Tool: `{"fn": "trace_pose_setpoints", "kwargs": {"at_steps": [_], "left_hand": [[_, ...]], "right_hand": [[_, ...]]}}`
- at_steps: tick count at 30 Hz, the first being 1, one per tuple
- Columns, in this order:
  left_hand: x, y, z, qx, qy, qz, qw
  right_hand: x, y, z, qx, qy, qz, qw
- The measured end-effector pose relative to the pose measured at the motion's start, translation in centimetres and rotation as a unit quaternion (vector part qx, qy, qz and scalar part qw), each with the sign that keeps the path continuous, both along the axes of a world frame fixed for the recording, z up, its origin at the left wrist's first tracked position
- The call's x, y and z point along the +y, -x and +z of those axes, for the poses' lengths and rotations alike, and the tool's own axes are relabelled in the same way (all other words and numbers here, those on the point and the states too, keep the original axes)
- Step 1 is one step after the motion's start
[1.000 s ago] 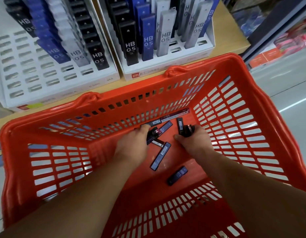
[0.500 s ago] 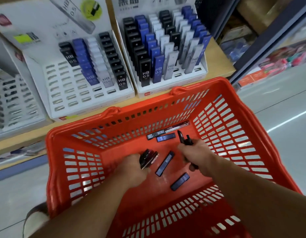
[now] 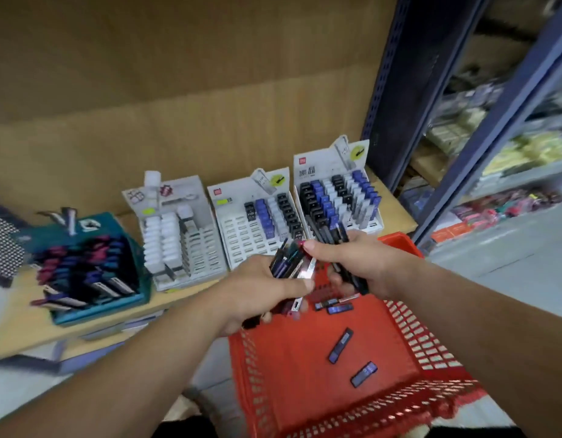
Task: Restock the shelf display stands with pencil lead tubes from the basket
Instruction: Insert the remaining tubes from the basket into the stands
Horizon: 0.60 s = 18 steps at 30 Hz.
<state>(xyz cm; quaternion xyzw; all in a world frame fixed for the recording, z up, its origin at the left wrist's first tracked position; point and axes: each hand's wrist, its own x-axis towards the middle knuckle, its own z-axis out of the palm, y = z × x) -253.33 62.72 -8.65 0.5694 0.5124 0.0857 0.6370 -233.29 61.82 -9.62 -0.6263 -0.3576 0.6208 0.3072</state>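
The red plastic basket [image 3: 409,330] sits low in front of the wooden shelf. My left hand [image 3: 257,292] is lifted above its near-left rim, shut on a bunch of dark and blue pencil lead tubes [image 3: 287,262]. My right hand [image 3: 358,263] is raised beside it, shut on several dark tubes [image 3: 331,233]. Loose tubes lie on the basket floor, one blue tube [image 3: 340,345] and another [image 3: 363,374] nearest me. Three white display stands stand on the shelf: a nearly full right stand [image 3: 338,197], a half-filled middle stand [image 3: 241,229] and a left stand [image 3: 175,235] with white tubes.
A teal box [image 3: 93,267] of dark and pink items stands at the shelf's left. The wooden shelf edge [image 3: 83,324] runs in front of the stands. A blue rack upright [image 3: 396,90] rises to the right, with an aisle floor [image 3: 510,273] beyond it.
Both hands have risen out of the basket with bunches of tubes. The view has pulled back and up, so the stands look smaller and a third stand and teal box show.
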Motion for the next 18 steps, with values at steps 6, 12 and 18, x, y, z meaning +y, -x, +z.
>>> {"fn": "trace_pose_setpoints", "kwargs": {"at_steps": [6,12,18], "left_hand": [[-1.3,6.1,7.9,-0.074,-0.036,0.164,0.983],[-2.5,12.7,10.7,-0.065,-0.078,0.223,0.969],[-3.1,18.8,8.1,-0.043,-0.084,0.239,0.966]], "right_hand": [[1.1,6.0,6.1,0.037,-0.085,-0.045,0.995],[0.9,12.6,6.9,0.063,-0.072,-0.054,0.994],[2.5,19.3,4.3,0.048,-0.050,-0.072,0.995]]}}
